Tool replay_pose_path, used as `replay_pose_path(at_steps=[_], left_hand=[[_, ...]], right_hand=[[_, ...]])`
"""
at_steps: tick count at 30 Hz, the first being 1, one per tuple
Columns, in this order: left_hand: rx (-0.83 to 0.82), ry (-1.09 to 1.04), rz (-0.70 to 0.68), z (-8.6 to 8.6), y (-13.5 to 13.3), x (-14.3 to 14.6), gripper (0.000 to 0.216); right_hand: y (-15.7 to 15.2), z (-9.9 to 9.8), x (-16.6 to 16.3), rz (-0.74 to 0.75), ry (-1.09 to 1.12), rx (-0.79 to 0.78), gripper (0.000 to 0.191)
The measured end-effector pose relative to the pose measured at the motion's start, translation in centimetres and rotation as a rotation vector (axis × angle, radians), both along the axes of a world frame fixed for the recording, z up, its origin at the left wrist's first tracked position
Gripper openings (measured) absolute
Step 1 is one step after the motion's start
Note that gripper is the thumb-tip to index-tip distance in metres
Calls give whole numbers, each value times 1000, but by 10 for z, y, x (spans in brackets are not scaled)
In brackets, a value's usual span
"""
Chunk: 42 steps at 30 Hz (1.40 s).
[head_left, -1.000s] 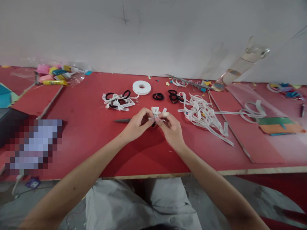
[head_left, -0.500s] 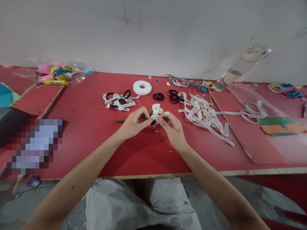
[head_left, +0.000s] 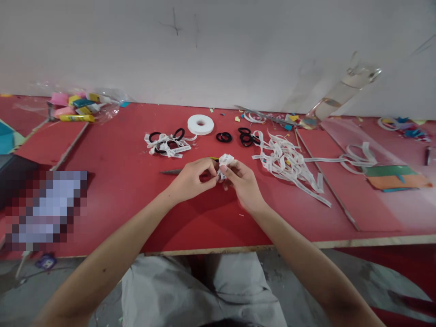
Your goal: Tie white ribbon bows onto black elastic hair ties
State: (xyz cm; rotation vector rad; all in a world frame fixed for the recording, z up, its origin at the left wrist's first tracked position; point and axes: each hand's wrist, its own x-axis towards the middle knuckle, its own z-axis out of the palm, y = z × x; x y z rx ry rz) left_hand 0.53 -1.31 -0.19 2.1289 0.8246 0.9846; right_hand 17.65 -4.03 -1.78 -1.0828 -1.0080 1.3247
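Between my hands, just above the red table, is a white printed ribbon bow. My left hand pinches at its left side, and my right hand grips it from the right with thumb and fingers. My fingers hide the lower part of the bow. Scissors lie under my left hand, with the blade pointing left and the handle mostly hidden. Behind my hands are loose black hair ties, and to the left several hair ties with white ribbon bows.
A white ribbon roll lies at the back. To the right is a tangled heap of printed ribbon. A clear bottle leans against the wall. A bag of coloured items and a blurred-out phone are on the left.
The bow has been turned and gathered between my fingers; its upright loop now looks lower and more crumpled. Both hands remain in nearly the same place.
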Motion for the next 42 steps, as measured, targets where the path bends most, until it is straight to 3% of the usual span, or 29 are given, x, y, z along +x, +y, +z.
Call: replay_pose_path(at_steps=[8,19,27,33,35,39,42], left_hand=[[40,20,29,-2,0,1,6],[169,33,-5,-10,6,0,7],[-78,-5,18,-5,5,3,2],[-297,-38,-18,-1,3,1,10],[-224,-4,-21,-3,4,1,9],[96,129,-34,-9,6,1,7],[173,162,-60,-8,6,1,14]], right_hand=[[1,-1,1,26,146,-72,27],[4,-2,3,15,178,-95,28],[4,-5,2,-48,101,-21,24],[4,-4,2,-68,43,-19,25],[4,-3,2,-52,69,-32,26],[5,-3,3,-5,113,-69,28],[5,-4,3,1,89,-66,28]])
